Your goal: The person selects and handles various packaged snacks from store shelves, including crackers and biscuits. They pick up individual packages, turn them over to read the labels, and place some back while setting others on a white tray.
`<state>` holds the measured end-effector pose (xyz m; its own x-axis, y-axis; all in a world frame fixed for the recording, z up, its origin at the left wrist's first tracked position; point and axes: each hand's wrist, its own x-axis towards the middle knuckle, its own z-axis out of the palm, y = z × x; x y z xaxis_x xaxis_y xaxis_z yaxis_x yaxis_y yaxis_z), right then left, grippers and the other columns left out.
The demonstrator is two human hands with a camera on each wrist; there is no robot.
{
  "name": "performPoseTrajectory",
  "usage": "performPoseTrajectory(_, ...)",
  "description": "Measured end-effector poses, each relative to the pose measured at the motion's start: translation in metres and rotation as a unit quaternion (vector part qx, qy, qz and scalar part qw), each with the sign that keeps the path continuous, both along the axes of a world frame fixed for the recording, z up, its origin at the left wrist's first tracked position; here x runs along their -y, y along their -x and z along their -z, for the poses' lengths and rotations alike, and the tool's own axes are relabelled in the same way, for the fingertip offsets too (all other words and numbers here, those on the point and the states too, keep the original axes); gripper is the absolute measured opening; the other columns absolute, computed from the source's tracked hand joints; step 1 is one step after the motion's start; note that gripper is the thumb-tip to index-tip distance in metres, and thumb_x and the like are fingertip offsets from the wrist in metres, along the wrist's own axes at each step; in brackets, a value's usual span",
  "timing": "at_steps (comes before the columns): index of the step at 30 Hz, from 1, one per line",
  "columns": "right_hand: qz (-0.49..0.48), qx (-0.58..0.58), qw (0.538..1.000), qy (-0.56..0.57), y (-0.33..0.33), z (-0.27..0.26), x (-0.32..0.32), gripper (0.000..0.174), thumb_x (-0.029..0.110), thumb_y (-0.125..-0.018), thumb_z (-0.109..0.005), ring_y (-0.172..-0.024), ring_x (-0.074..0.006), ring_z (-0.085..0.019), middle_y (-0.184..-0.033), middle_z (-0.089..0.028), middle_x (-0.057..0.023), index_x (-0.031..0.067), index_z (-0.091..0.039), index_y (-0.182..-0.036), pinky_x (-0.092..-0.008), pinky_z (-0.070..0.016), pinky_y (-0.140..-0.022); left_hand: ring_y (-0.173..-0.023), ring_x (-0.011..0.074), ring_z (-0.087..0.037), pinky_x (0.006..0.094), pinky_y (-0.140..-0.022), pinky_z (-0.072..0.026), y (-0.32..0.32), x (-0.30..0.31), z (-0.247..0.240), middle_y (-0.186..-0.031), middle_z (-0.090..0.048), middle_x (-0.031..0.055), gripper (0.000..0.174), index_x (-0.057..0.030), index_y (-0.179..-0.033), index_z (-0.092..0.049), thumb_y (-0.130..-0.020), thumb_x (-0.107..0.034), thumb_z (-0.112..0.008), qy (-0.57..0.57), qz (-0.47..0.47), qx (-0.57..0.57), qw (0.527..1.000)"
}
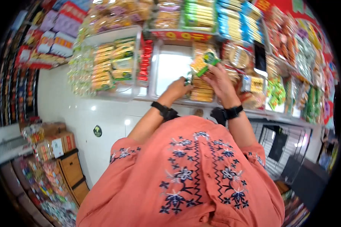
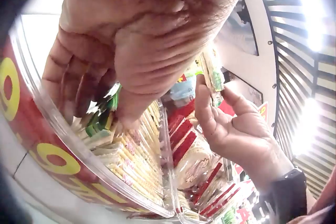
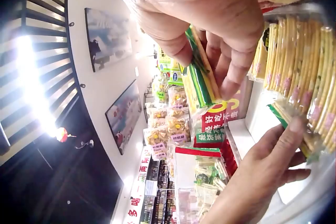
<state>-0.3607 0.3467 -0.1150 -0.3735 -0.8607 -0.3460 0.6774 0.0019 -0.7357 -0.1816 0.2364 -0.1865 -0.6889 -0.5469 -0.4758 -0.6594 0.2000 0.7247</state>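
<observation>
Snack packs (image 1: 204, 60): yellow-green, raised just above the clear bin (image 1: 170, 72), edges together, seemingly for slotting in.
Right hand (image 1: 219, 81): fingers and thumb clamp the packs.
Left hand (image 1: 178, 87): pinches the shelved row (image 1: 201, 90), probably to keep it upright.
Around: crowded snack racks (image 1: 113, 64).

White tiled floor (image 1: 83, 113), crowded shelves (image 1: 113, 34)

Shelf (image 1: 159, 99) runs across upper half of head view, w/ clear bins (image 1: 117, 89) side by side. Upper-left bin: yellow-green packs (image 1: 110, 64), stacked. Red packs (image 1: 144, 62) stand betw. it & centre bin. Centre-right: cracker packs (image 1: 201, 92) in a stack. Right: round biscuit bags (image 1: 238, 56), green bags (image 1: 276, 92). Upper tier (image 1: 182, 36) carries blue packs (image 1: 231, 20).
</observation>
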Motion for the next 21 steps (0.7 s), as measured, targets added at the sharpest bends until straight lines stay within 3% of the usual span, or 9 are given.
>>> performPoseTrajectory(2,-0.018,0.002,1.0,-0.011,0.004,0.009,0.002,0.033,0.017,-0.099,-0.062,-0.104,-0.0176,-0.068,-0.12,-0.067,-0.0052,0.0095,-0.054,-0.13,-0.0341,-0.0552,-0.088,-0.102,0.0404,-0.068,0.0428,-0.089,-0.0528,-0.003,0.0,-0.006,-0.108,-0.069,0.03,0.066,0.0093,-0.127,-0.056,-0.088,-0.043,-0.068,0.011,-0.001,0.01,1.0)
performPoseTrajectory(7,-0.037,0.011,0.999,0.003,-0.004,-0.002,0.008,0.03,0.014,-0.101,-0.059,-0.103,-0.0188,-0.068,-0.119,-0.067,-0.0072,0.0058,-0.053,-0.128,-0.0379,-0.0566,-0.092,-0.103,0.0428,-0.067,0.0442,-0.091,-0.0519,-0.012,0.005,0.0,-0.108,-0.068,0.0312,0.058,0.0094,-0.122,-0.057,-0.091,-0.038,-0.063,0.0,-0.008,-0.001,1.0)
performPoseTrajectory(13,-0.064,0.009,0.998,0.005,-0.01,0.003,0.017,0.029,0.013,-0.1,-0.059,-0.105,-0.0198,-0.067,-0.119,-0.066,-0.0072,0.0057,-0.054,-0.128,-0.0389,-0.0565,-0.093,-0.103,0.0468,-0.065,0.0488,-0.091,-0.0506,-0.021,0.01,0.005,-0.107,-0.067,0.0328,0.045,0.007,-0.118,-0.059,-0.089,-0.028,-0.055,0.049,-0.027,0.04,0.998)
performPoseTrajectory(19,-0.069,0.001,0.998,-0.011,-0.018,-0.001,0.021,0.031,0.013,-0.099,-0.06,-0.107,-0.0202,-0.067,-0.12,-0.066,-0.0074,0.0062,-0.054,-0.13,-0.04,-0.0567,-0.091,-0.102,0.0479,-0.064,0.0497,-0.091,-0.0499,-0.03,0.013,-0.009,-0.104,-0.067,0.0331,0.045,0.0069,-0.117,-0.059,-0.088,-0.027,-0.056,0.045,-0.073,0.042,0.995)
performPoseTrajectory(21,-0.079,0.001,0.997,-0.011,-0.02,0.0,0.022,0.03,0.014,-0.1,-0.06,-0.105,-0.0174,-0.067,-0.119,-0.066,-0.0056,0.0081,-0.054,-0.129,-0.0356,-0.057,-0.089,-0.097,0.0434,-0.067,0.0481,-0.085,-0.0524,-0.035,0.015,-0.006,-0.1,-0.069,0.0303,0.045,0.0069,-0.119,-0.059,-0.089,-0.027,-0.057,0.072,-0.094,0.006,0.993)
